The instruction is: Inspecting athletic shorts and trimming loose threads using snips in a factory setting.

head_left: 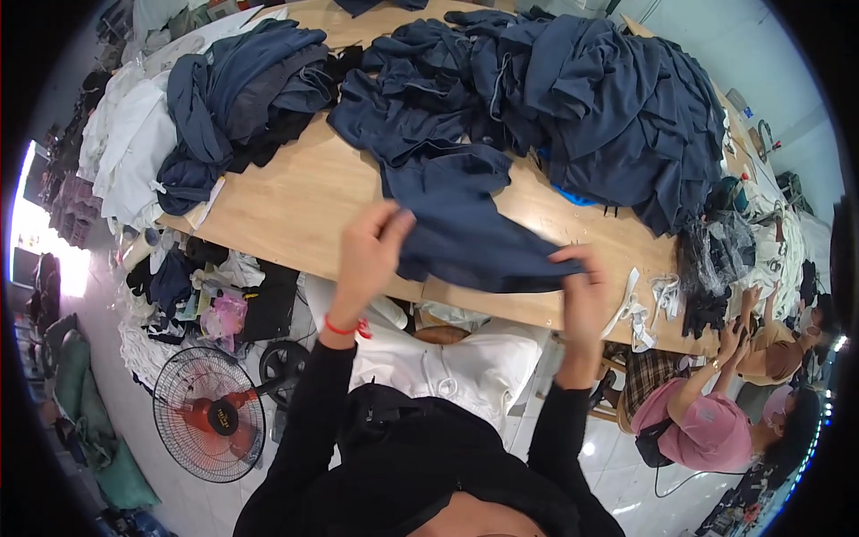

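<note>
A dark navy garment [465,224] lies partly spread at the table's near edge, its upper part running back into more navy cloth. My left hand [369,255], slightly blurred, has its fingers curled together at the garment's left side. At the right end of the cloth, my right hand [583,291] pinches the corner between thumb and fingers. The lower edge of the garment stretches between both hands, close to the table's front edge. Whether it is a trouser leg or a sleeve I cannot tell.
A large navy garment pile [617,116] covers the back right of the wooden table [286,201]. White cloth [134,152] and more navy clothes [242,98] lie at left. White scraps [640,318] sit near the right edge. A fan [210,413] stands below left; two people sit at right.
</note>
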